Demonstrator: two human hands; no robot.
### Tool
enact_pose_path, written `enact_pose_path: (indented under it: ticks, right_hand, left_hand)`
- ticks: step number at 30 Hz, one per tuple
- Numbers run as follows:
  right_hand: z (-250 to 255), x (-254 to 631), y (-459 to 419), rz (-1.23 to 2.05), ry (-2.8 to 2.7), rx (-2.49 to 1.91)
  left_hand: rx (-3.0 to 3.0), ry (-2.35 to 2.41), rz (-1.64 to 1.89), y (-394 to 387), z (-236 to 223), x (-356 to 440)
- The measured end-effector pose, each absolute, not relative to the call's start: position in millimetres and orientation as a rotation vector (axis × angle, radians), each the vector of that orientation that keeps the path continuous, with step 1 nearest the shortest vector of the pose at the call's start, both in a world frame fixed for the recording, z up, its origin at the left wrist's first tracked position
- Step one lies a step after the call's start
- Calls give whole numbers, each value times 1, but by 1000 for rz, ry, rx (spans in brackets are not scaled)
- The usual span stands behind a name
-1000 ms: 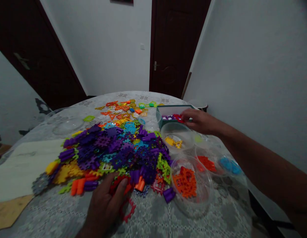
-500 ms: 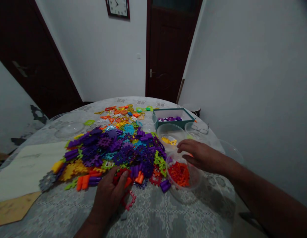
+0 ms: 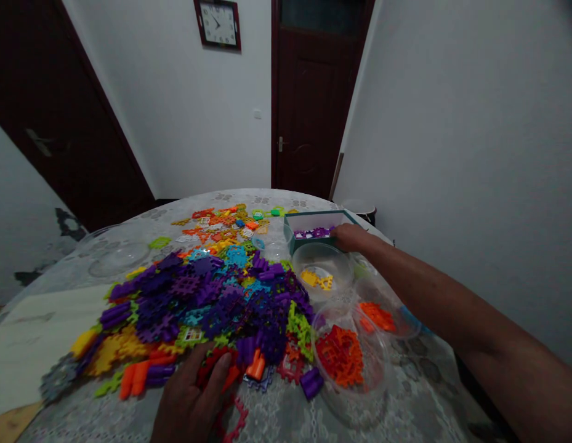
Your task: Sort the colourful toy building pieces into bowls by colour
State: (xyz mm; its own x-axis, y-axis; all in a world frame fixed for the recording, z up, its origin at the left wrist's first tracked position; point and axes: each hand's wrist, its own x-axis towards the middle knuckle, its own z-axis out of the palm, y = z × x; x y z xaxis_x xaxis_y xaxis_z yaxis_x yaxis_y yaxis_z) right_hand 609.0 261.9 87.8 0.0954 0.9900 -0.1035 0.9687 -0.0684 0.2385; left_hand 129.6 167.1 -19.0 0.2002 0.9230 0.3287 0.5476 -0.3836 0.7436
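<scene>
Right hand (image 3: pixel 353 238) at teal box (image 3: pixel 310 241)

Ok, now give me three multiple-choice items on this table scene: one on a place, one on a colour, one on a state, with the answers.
1. Where is the right hand?
A. At the teal box
B. On the wall clock
C. Under the table

2. What colour fills the front clear bowl, right of the left hand?
A. Blue
B. Orange
C. White

3. The dark door ahead is:
A. Wide open
B. Half open
C. Shut

Answers:
1. A, the hand reaches the box's near edge.
2. B, orange plastic pieces heap inside.
3. C, the door fills its frame.
</scene>
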Motion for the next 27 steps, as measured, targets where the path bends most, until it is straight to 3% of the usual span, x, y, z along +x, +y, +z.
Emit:
enact_pose_path:
  ticks: [6,17,27]
  right_hand:
    - [73,617,278,67,1934,2100]
    - [66,617,269,254,1820,2214]
    - [64,617,270,143,1853,2196]
  left_hand:
    - [1864,1376,1033,161,-23,131]
    - [1862,1395,945,163,-22,128]
    - [1866,1377,1059,161,-20,132]
